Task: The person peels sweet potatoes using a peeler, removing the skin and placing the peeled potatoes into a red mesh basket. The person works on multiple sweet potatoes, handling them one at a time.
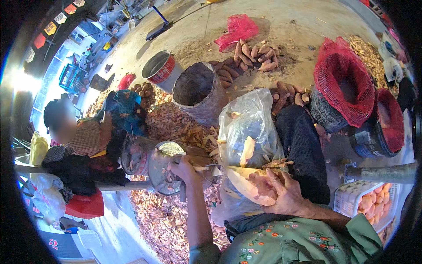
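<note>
My right hand (288, 194) grips the thick end of a large sweet potato (245, 184); its pale flesh shows at the left, with reddish skin left near my fingers. My left hand (184, 169), fingers curled, holds a peeling tool (211, 169) whose thin blade end points towards the tuber's tip; its handle is mostly hidden. A clear plastic bag (250, 122) covers my knee beneath, with peel strips (248, 150) stuck to it. Beyond my left hand is a round, shiny metal thing (165, 181), partly hidden. Peelings (171, 217) heap below.
Unpeeled sweet potatoes (263, 56) lie ahead near a red mesh bag (239, 29). Buckets (197, 109) stand in front, mesh-lined tubs (343, 85) at the right. A white crate (343, 198) of peeled tubers is at lower right. A person (85, 138) sits at the left.
</note>
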A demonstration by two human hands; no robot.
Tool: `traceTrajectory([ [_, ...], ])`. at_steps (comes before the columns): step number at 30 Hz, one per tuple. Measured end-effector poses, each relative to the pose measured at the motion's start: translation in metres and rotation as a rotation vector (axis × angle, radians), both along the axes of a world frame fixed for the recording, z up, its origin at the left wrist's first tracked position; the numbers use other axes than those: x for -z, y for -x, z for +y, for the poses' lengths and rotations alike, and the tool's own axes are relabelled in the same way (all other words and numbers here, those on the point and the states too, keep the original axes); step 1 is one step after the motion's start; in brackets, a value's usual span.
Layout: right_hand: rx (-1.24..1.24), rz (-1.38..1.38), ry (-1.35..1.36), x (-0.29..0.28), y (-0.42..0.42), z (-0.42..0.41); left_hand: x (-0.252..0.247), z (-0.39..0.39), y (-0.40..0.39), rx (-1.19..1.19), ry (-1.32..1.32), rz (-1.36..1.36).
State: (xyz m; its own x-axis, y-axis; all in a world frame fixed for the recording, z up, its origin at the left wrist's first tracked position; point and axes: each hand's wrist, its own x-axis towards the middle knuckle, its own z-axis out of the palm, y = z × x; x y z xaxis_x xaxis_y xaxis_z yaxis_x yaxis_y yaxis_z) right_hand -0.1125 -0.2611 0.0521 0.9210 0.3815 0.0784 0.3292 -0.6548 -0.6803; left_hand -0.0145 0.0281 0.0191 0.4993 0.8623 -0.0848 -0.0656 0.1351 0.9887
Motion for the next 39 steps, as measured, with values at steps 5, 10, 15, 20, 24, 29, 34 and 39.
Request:
traceTrajectory([
  [5,0.004,-0.041,0.04,0.001,0.007,-0.004,-0.009,-0.041,-0.001,0.245,-0.043,0.064],
  [10,-0.016,-0.085,-0.023,0.005,0.004,0.002,0.085,0.009,-0.017,0.186,-0.166,0.34],
  [15,0.004,-0.153,0.051,0.007,0.016,-0.005,0.042,0.037,-0.025,0.176,-0.48,0.584],
  [20,-0.032,-0.005,-0.04,0.008,0.011,-0.005,0.089,0.074,-0.006,-0.082,-0.389,0.264],
  [24,-0.076,0.115,-0.085,0.011,0.008,-0.006,0.005,0.003,0.006,0.099,0.293,0.029],
  [29,-0.076,0.114,-0.168,0.015,0.005,-0.007,-0.056,-0.075,0.034,0.418,0.091,-0.028],
  [34,-0.107,0.134,-0.12,0.009,-0.002,-0.004,-0.066,-0.115,0.052,0.572,-0.496,-0.082],
  [39,-0.048,0.175,-0.151,-0.006,-0.003,-0.006,-0.052,-0.104,0.017,0.517,-0.53,-0.066],
])
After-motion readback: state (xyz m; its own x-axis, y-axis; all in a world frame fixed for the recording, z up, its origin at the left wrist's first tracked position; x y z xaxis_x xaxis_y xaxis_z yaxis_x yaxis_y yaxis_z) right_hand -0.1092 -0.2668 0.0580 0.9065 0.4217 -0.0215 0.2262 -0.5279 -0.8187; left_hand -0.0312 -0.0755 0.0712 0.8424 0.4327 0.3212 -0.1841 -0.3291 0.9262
